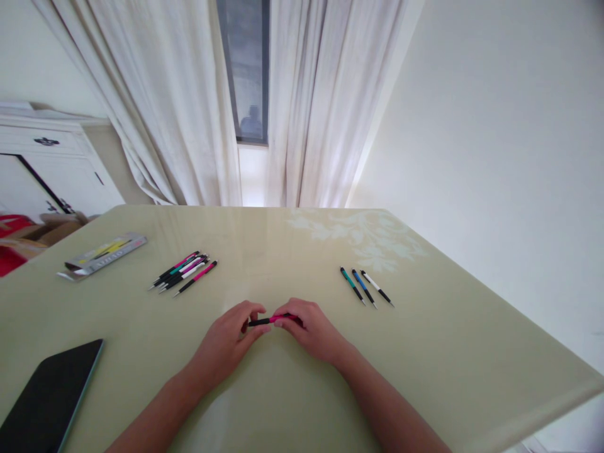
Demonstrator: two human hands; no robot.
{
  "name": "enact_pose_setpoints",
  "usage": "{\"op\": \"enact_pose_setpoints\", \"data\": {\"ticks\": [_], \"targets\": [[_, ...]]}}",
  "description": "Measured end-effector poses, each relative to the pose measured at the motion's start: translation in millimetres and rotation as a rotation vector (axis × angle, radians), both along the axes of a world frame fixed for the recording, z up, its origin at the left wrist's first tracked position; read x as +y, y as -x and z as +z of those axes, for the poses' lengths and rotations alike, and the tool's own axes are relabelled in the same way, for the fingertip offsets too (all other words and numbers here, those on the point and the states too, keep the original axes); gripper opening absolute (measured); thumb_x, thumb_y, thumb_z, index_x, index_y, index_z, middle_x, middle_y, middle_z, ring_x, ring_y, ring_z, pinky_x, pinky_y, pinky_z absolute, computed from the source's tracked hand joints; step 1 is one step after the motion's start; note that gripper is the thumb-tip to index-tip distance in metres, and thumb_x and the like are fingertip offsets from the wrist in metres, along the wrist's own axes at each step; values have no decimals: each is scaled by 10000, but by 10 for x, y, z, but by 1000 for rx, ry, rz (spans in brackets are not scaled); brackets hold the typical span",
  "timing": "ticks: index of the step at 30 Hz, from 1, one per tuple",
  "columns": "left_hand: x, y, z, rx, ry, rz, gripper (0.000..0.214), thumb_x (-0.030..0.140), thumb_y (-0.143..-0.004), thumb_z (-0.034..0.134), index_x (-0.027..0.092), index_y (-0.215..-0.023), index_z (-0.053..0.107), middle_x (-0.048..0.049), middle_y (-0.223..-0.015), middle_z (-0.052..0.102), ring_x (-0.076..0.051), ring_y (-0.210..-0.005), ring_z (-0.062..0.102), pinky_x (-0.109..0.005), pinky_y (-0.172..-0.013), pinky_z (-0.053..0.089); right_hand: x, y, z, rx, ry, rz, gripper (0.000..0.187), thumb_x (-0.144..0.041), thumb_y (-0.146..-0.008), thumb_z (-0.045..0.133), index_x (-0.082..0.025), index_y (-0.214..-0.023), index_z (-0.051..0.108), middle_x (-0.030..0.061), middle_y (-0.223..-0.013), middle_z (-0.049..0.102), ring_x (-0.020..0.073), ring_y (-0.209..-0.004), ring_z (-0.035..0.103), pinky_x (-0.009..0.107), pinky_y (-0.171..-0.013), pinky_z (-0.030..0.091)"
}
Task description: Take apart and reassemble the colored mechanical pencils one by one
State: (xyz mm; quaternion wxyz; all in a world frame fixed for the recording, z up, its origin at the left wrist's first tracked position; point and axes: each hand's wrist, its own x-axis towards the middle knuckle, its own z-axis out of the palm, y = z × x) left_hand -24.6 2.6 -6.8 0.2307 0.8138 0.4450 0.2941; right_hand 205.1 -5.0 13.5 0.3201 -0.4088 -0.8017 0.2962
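A pink pen with a black grip [259,322] lies level between my two hands, just above the table or resting on it; I cannot tell which. My right hand [309,327] is closed on its pink barrel, and the fingers cover the far end. Curled round the black tip end is my left hand [231,330], its thumb below the pen and its fingers over the point. To the right, a green pen [352,285], a blue pen [364,289] and a white pen [377,288] lie side by side, slanted.
Several mixed-colour pens [182,272] lie bunched at the left. Behind them is a flattish grey and yellow box [106,253], its flap open. A dark tablet [51,393] lies at the near left of the pale green table [283,251]. A wall [495,157] runs along the right.
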Motion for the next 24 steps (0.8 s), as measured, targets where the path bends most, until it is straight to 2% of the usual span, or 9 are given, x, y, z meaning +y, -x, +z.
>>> {"op": "enact_pose_setpoints", "data": {"ticks": [2,5,10,14,17,20,24], "targets": [[-6,-4,1,-41,25,26,206,429,-947,637,231,-1004,641,-6,-873,689,-179,-724,616,-289,-686,504,-1,-4,1,24,2,-11,180,-282,-1022,586,-208,-1032,750,43,-952,735,172,-884,668,270,-812,489],[-6,1,13,-134,9,65,207,424,-941,647,234,-1023,650,-2,-904,708,-172,-738,637,-281,-701,516,1,-18,18,80,21,-29,174,-299,-1018,595,-211,-1031,745,38,-961,730,169,-888,660,267,-810,482],[2,29,68,-240,-18,121,200,422,-919,676,239,-998,698,6,-875,730,-172,-752,668,-278,-717,528,18,-57,53,170,69,-106,182,-350,-976,660,-208,-988,773,28,-897,729,150,-775,620,245,-658,434],[-2,36,98,-288,-44,126,176,400,-906,697,239,-973,718,8,-867,739,-166,-754,681,-271,-728,534,21,-68,41,269,144,-115,208,-390,-931,711,-198,-966,783,25,-858,711,131,-693,561,248,-608,398],[4,31,98,-320,-49,129,185,394,-891,716,235,-985,717,10,-856,736,-162,-744,684,-267,-721,539,9,-63,25,379,241,-112,220,-395,-915,724,-194,-1002,740,-9,-776,624,112,-632,494,240,-568,358],[21,32,88,-351,-45,145,200,393,-884,725,230,-999,707,13,-838,733,-158,-729,685,-264,-717,544,-1,-63,21,491,270,-109,236,-368,-906,735,-205,-1052,648,-58,-715,491,96,-589,421,231,-547,319],[38,48,86,-351,-26,169,188,393,-913,687,230,-1001,717,0,-858,753,-173,-776,707,-271,-732,551,1,-82,27,535,252,-107,228,-355,-912,726,-210,-1027,593,-62,-721,473,99,-599,404,234,-560,311]]}}
